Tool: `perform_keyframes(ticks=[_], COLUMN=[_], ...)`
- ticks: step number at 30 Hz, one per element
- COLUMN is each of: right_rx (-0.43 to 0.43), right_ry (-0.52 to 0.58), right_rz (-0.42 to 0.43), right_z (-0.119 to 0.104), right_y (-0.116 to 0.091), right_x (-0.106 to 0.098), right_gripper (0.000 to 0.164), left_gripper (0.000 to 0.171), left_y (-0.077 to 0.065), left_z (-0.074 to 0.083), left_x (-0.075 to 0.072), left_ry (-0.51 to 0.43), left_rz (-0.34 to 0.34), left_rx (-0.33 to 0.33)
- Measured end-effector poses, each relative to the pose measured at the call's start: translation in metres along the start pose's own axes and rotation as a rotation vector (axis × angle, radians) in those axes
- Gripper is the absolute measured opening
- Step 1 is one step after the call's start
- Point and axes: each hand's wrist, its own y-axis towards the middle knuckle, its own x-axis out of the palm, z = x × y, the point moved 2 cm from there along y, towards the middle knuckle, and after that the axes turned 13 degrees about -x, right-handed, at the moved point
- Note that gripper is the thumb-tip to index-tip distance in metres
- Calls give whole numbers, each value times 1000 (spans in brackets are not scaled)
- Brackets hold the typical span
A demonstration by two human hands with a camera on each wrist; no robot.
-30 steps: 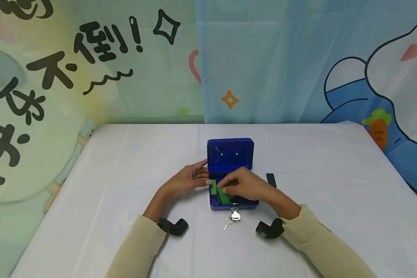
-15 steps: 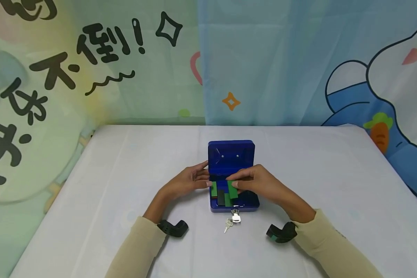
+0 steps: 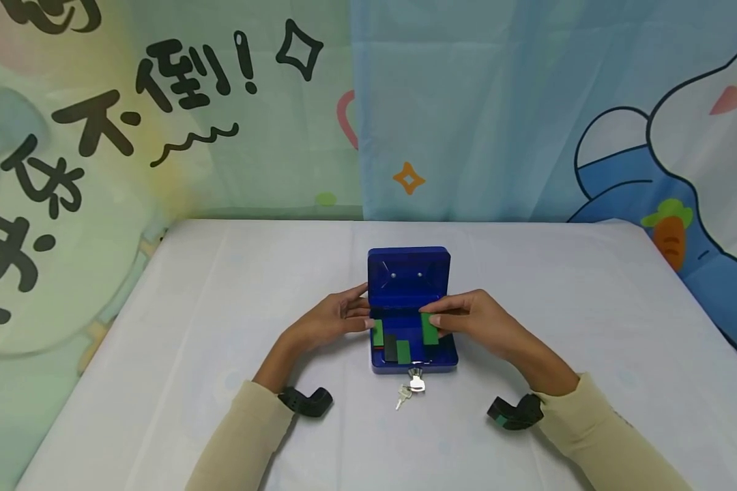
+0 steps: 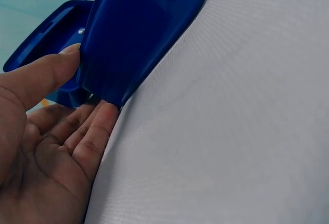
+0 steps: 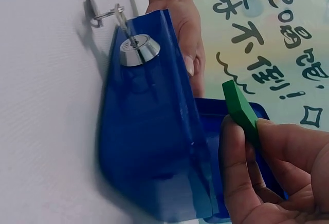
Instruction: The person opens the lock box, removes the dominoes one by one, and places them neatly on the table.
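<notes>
A small blue metal cash box (image 3: 399, 370) stands on the table with its lid (image 3: 408, 275) raised at the back. My right hand (image 3: 475, 317) pinches a flat green block (image 3: 429, 330) between thumb and fingers over the box's right side. In the right wrist view the green block (image 5: 240, 108) is held tilted beside the rim. My left hand (image 3: 338, 317) touches the box's left side; in the left wrist view its thumb (image 4: 56, 75) rests at the rim, fingers lower against the wall. Inside at the left lie a green block (image 3: 377, 333), a dark block (image 3: 390, 348) and another green block (image 3: 403, 352).
The lock (image 3: 416, 379) on the box's front holds a key, with another key (image 3: 403, 395) hanging from it. White cloth (image 3: 319, 273) covers the table. A printed curtain (image 3: 467, 123) hangs behind the table. Black devices (image 3: 307, 402) sit at both wrists.
My right hand has moved right across the box with the green block, uncovering the dark and green blocks. A black strip on the table right of the box is no longer visible. My left hand stays put.
</notes>
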Motion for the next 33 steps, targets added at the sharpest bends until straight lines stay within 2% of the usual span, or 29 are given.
perform_keyframes(ticks=[8,16,23,33], right_rx=[13,6,5,41], right_ry=[-29,-40,-78,-48], right_rz=[39,60,88,134], right_z=[2,5,9,18], right_y=[-10,-17,-23,-30], right_x=[-14,-27,-39,-61], right_gripper=[31,31,32,35], left_gripper=[78,77,78,78], left_y=[0,-2,-2,-1], left_z=[2,1,1,2], left_x=[0,1,2,2], left_ry=[-5,5,4,2], left_rz=[-20,12,8,7], left_rx=[-15,-8,5,5])
